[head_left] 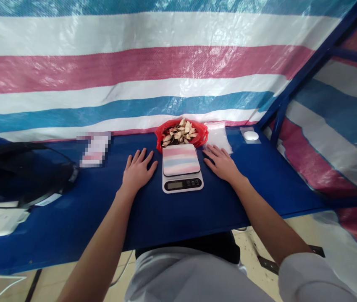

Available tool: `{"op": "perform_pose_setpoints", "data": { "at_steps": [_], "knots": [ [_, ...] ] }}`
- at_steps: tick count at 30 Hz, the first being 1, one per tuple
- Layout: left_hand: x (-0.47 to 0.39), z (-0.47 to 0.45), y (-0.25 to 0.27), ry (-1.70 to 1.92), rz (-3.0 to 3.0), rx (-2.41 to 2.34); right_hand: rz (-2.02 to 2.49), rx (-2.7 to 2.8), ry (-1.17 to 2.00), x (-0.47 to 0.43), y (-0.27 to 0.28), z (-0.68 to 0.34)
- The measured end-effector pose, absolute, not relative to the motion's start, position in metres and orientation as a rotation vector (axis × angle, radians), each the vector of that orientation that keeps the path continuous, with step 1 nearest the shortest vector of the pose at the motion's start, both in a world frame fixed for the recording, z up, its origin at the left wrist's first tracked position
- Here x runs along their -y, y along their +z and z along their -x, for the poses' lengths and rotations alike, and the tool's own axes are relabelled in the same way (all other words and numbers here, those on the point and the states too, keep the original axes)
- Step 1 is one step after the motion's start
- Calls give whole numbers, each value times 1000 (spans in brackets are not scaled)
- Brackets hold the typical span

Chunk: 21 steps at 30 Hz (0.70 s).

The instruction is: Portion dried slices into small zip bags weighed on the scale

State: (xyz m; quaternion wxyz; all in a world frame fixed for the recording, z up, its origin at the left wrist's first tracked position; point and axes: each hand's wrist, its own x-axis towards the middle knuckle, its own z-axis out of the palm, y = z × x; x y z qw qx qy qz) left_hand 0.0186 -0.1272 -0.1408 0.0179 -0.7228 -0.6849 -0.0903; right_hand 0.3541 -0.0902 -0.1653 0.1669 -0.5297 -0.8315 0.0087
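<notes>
My left hand [138,170] lies flat on the blue table, fingers spread, just left of a white digital kitchen scale [182,170]. On the scale's other side rests my right hand [222,163], also flat with fingers apart; its fingertips reach the near edge of some clear plastic bags [218,136]. The scale's shiny top plate reflects the striped sheet, and its display looks dark. Directly behind it sits an open red plastic bag [201,133] filled with pale and brown dried slices [182,133]. Neither hand holds anything.
A white oval case [250,136] lies on a small clear bag at the back right. At left are a pixelated flat item [95,149], a black bag-like item [17,172] and a white power strip [0,220]. Striped sheeting [134,67] hangs behind the blue table [153,222].
</notes>
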Motion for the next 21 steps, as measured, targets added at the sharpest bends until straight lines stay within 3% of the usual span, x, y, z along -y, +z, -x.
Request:
{"op": "perform_pose_setpoints", "data": {
  "at_steps": [21],
  "knots": [
    [109, -15, -131, -411, 2098, 2299, 1425, 2080, 114, 78, -142, -368]
  ]
}}
